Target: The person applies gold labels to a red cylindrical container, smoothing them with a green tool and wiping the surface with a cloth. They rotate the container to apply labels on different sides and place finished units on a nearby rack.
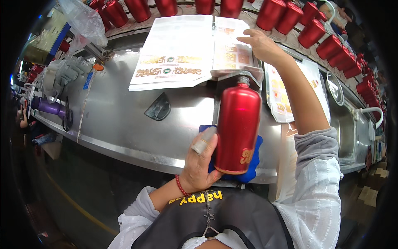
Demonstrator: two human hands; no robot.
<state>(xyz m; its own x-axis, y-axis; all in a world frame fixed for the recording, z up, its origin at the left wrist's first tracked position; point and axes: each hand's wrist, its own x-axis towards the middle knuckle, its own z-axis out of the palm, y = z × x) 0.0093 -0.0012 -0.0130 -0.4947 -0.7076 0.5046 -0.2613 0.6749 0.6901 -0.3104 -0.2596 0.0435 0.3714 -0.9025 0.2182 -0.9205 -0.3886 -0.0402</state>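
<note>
My left hand [198,168] grips a glossy red bottle [238,124] near its base, with a grey cover on one finger. Gold patterning shows low on the bottle, and its narrow neck points away from me. Beyond it lie large white printed sheets [176,39] with gold ornament bands and a smaller sheet of gold decals [230,47]. Over the far right corner of that smaller sheet is my right hand [264,47], fingers stretched and apart, holding nothing that I can see. Under the bottle sits a blue cloth [253,164].
A dark, wedge-shaped scraper [158,107] lies on the metal bench [116,112]. Several red bottles [271,14] line a conveyor at the far side. More printed sheets [280,93] and a sink [345,130] are on the right. At left stands a purple bottle [47,106].
</note>
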